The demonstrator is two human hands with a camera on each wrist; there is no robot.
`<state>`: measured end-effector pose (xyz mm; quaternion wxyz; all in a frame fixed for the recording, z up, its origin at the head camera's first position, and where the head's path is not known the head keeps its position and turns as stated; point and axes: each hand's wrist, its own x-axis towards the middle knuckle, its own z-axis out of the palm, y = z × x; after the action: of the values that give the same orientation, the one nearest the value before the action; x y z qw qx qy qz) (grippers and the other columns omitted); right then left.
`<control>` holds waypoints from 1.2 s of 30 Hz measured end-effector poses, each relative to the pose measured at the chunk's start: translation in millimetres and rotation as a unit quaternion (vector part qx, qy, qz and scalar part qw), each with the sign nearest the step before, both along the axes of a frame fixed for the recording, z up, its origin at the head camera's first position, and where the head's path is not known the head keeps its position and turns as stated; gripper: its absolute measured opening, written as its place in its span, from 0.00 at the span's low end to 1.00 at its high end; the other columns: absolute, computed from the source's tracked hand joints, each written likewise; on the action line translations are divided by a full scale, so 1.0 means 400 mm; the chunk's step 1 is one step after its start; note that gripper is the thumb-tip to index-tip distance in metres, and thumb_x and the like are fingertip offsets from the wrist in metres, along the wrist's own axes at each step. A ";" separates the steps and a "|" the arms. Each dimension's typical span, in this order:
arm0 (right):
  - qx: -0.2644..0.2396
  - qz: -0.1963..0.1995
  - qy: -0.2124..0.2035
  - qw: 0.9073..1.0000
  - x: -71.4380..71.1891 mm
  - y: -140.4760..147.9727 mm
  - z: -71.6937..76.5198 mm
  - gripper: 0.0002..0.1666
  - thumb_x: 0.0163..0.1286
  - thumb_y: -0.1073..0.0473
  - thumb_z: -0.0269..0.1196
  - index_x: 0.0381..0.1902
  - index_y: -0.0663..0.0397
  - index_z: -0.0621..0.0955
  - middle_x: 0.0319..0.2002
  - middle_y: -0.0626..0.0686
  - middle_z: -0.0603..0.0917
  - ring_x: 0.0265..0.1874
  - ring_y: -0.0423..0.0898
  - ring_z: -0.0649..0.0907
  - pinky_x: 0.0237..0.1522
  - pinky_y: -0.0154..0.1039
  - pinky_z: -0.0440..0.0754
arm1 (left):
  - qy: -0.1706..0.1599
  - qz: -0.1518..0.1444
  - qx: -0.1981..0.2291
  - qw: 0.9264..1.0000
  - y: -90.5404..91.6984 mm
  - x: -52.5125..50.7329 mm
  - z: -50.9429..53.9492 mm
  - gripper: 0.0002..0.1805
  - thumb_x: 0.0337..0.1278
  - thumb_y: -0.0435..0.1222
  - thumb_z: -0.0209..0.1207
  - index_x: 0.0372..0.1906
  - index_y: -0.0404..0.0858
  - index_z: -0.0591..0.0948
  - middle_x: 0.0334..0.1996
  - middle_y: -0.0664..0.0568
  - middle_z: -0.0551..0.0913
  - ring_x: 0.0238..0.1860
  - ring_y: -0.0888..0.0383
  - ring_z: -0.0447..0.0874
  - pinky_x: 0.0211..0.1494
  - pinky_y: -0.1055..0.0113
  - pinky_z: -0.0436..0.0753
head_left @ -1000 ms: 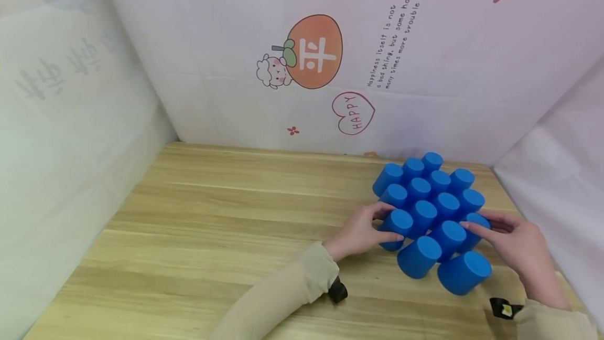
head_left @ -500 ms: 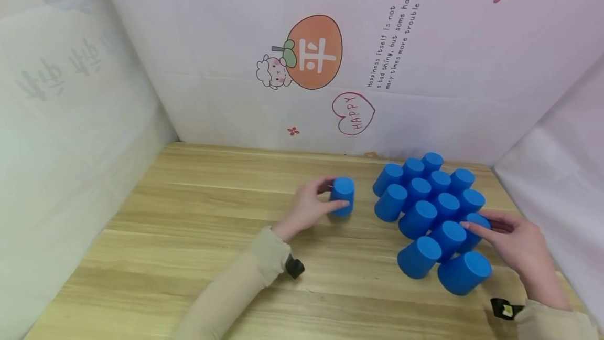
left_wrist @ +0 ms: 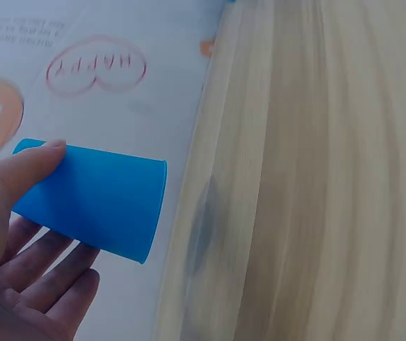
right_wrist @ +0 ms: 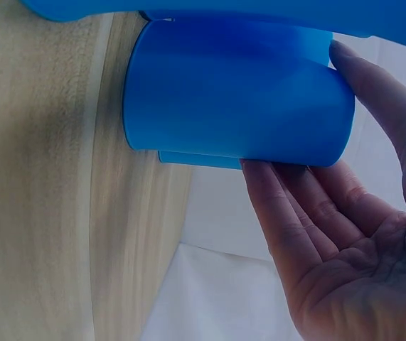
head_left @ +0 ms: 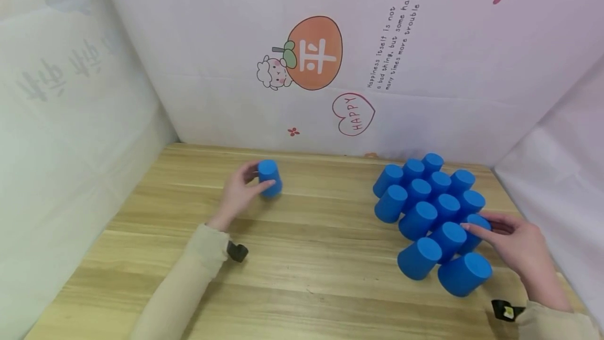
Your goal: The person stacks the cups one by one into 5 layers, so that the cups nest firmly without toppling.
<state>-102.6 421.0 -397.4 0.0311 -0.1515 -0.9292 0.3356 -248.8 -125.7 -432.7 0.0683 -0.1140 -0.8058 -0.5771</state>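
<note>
Toward the back left of the table in the head view, my left hand [head_left: 238, 192] grips an upside-down blue cup [head_left: 269, 179] between thumb and fingers. In the left wrist view this cup [left_wrist: 96, 199] is off the wood, with a faint shadow below it. On the right, my right hand [head_left: 519, 243] holds another upside-down blue cup [head_left: 468, 244] at the edge of a close group, thumb on one side and fingers on the other. That cup [right_wrist: 238, 92] stands on the table in the right wrist view, its neighbours partly cut off.
Several more inverted blue cups stand in slanting rows on the right, the nearest cup [head_left: 464, 274] at the front. The wooden table [head_left: 306, 256] meets a printed white cloth [head_left: 226, 93] at the back. Cloth walls rise at both sides.
My left hand took a cup from the left side of the group and carried it leftward and back across the table. The right hand has stayed at its cup.
</note>
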 end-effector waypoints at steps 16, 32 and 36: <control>0.002 0.035 0.005 0.999 0.010 0.023 -0.025 0.47 0.67 0.39 0.70 0.67 0.72 0.71 0.60 0.76 0.75 0.51 0.69 0.81 0.30 0.37 0.86 | -0.040 0.072 -0.045 0.996 -0.233 -0.016 -0.024 0.38 0.63 0.40 0.70 0.72 0.29 0.68 0.66 0.32 0.73 0.67 0.37 0.72 0.70 0.47 0.70; 0.003 -0.110 0.146 0.983 0.057 -0.005 0.139 0.42 0.69 0.50 0.70 0.74 0.60 0.68 0.52 0.36 0.76 0.37 0.19 0.68 0.59 0.30 0.75 | -0.041 0.066 -0.063 0.995 -0.273 -0.020 -0.053 0.38 0.64 0.43 0.70 0.71 0.29 0.69 0.64 0.32 0.75 0.65 0.38 0.74 0.67 0.46 0.73; -0.019 -0.106 0.235 0.966 0.060 -0.050 0.190 0.35 0.70 0.61 0.69 0.73 0.49 0.72 0.48 0.23 0.72 0.42 0.19 0.71 0.61 0.23 0.68 | -0.044 0.067 -0.063 0.995 -0.275 -0.018 -0.050 0.38 0.64 0.43 0.69 0.71 0.28 0.69 0.64 0.31 0.75 0.65 0.38 0.74 0.67 0.46 0.73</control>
<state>-78.8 401.1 -321.2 0.2806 -0.1664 -0.8680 0.3743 -256.1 -235.8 -452.8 0.0644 -0.0386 -0.8485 -0.5239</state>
